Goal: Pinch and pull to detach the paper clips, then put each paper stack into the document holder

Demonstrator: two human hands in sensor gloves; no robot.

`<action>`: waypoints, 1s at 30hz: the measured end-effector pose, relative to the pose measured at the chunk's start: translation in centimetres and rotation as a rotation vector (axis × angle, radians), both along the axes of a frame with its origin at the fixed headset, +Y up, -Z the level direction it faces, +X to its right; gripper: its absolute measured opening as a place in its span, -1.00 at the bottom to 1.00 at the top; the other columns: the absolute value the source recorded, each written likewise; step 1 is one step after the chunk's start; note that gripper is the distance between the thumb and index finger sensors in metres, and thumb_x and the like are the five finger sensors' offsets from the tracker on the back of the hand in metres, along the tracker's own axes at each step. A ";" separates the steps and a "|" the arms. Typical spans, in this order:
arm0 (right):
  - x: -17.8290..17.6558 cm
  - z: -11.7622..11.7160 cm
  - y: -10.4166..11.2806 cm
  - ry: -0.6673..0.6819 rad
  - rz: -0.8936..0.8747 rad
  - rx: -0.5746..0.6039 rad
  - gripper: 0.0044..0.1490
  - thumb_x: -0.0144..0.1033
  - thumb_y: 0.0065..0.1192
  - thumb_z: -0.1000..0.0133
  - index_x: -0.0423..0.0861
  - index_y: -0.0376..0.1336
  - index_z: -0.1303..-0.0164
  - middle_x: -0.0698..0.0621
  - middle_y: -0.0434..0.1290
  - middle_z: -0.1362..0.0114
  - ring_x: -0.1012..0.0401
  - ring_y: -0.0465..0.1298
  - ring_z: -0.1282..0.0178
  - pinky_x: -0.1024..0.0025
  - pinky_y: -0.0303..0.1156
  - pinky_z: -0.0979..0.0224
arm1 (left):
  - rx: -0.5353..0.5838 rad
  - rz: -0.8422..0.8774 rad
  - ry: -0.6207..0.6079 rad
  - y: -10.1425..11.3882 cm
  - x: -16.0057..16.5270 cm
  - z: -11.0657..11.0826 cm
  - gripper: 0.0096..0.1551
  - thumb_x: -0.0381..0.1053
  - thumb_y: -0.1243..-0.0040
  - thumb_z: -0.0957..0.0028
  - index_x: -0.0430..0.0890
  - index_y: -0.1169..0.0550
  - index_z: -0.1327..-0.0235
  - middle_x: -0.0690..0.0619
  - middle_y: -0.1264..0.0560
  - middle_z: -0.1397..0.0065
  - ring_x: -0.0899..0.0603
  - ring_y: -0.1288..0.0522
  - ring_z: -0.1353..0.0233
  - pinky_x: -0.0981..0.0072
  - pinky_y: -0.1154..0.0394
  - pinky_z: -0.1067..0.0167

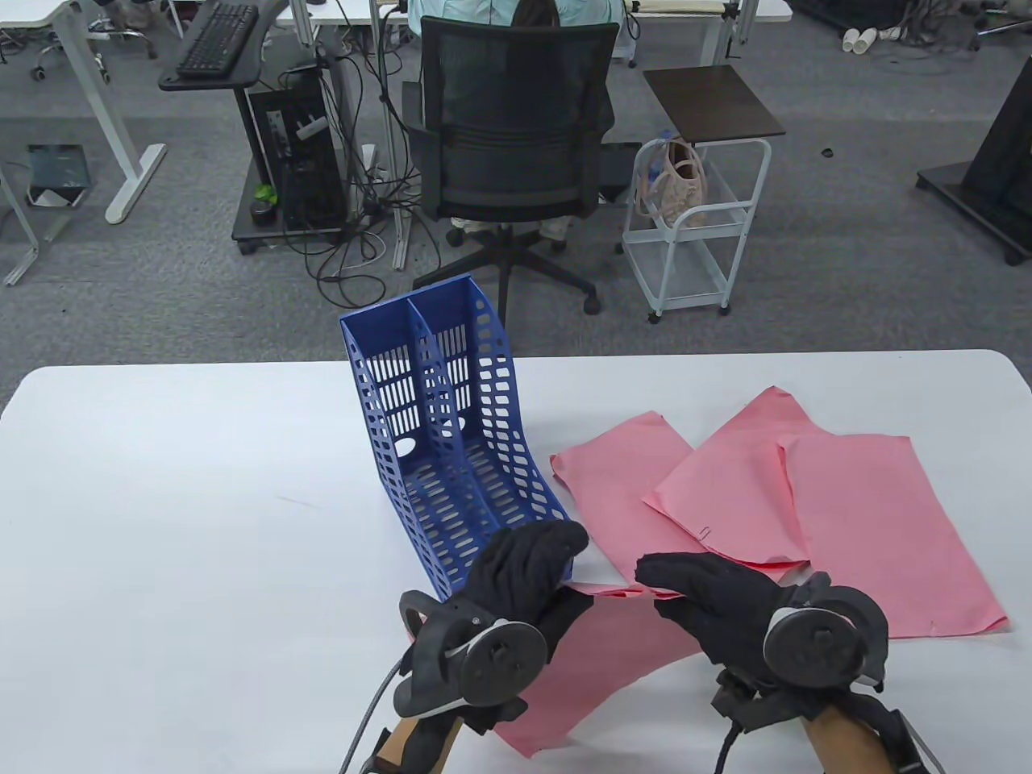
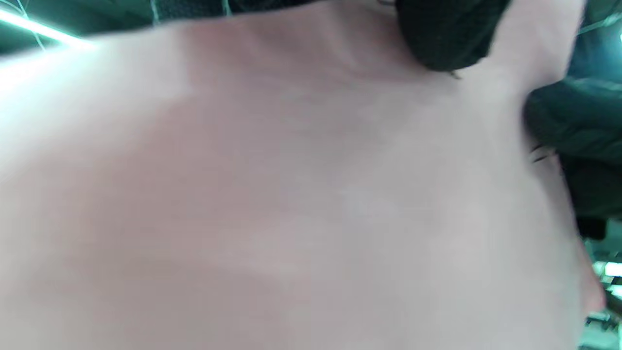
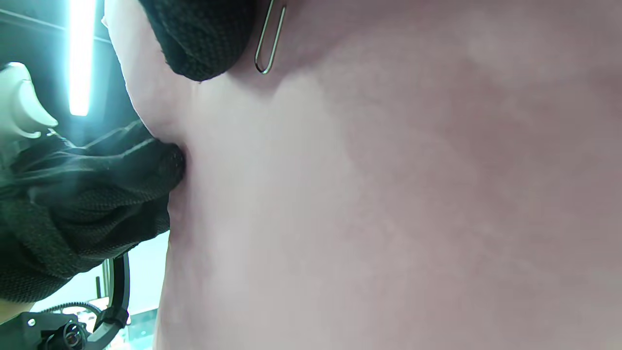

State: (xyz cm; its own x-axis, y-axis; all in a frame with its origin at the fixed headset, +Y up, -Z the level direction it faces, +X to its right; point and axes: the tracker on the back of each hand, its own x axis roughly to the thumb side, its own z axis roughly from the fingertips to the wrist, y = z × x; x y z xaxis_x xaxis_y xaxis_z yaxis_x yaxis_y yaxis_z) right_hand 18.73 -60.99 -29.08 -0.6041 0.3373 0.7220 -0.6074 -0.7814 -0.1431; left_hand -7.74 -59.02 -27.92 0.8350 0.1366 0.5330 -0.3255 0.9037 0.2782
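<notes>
White tabletop [image 1: 201, 500] carries a lifted pink paper stack [image 1: 601, 653], pinched at its far edge by both the left hand [image 1: 516, 576] and right hand [image 1: 709, 592]. Its thin wire paper clip [image 3: 268, 41] sits just beside the right fingertip [image 3: 204, 43]; best slide it straight off while the left grip holds firm, near the blue slotted plastic document holder [image 1: 451, 435].

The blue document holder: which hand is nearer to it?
Left. The left hand, gripping the lifted pink paper stack, sits right at the blue document holder's near corner. The right hand holds the same stack farther right, apart from the holder.
</notes>
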 end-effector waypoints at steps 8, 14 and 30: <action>-1.1 0.7 -0.1 0.055 0.068 0.053 -0.53 -0.18 0.04 -0.24 0.06 0.30 -0.35 -0.08 0.50 -0.43 0.04 0.60 -0.27 0.22 0.50 -0.35 | -0.419 -0.196 -0.081 -1.5 0.1 -2.4 -0.23 0.23 -0.14 -0.08 0.08 -0.34 -0.60 -0.07 -0.49 -0.58 -0.28 -0.59 -0.46 -0.19 -0.47 -0.43; -1.0 0.6 -0.2 0.019 0.096 0.062 -0.53 -0.13 0.16 -0.20 0.04 0.33 -0.31 -0.07 0.55 -0.37 0.05 0.63 -0.21 0.24 0.52 -0.30 | -0.418 -0.234 -0.092 -2.0 0.8 -2.6 -0.54 0.06 -0.13 -0.13 0.14 -0.59 -0.31 0.04 -0.71 -0.28 -0.11 -0.76 -0.17 0.06 -0.64 -0.23; -0.7 0.6 0.3 -0.059 0.219 0.067 -0.58 -0.10 0.23 -0.16 0.03 0.40 -0.18 -0.02 0.62 -0.21 0.08 0.67 -0.06 0.28 0.54 -0.19 | -0.384 -0.244 -0.077 -1.6 0.6 -2.3 -0.55 0.04 -0.13 -0.11 0.11 -0.63 -0.24 0.05 -0.74 -0.20 -0.07 -0.78 -0.09 0.12 -0.66 -0.16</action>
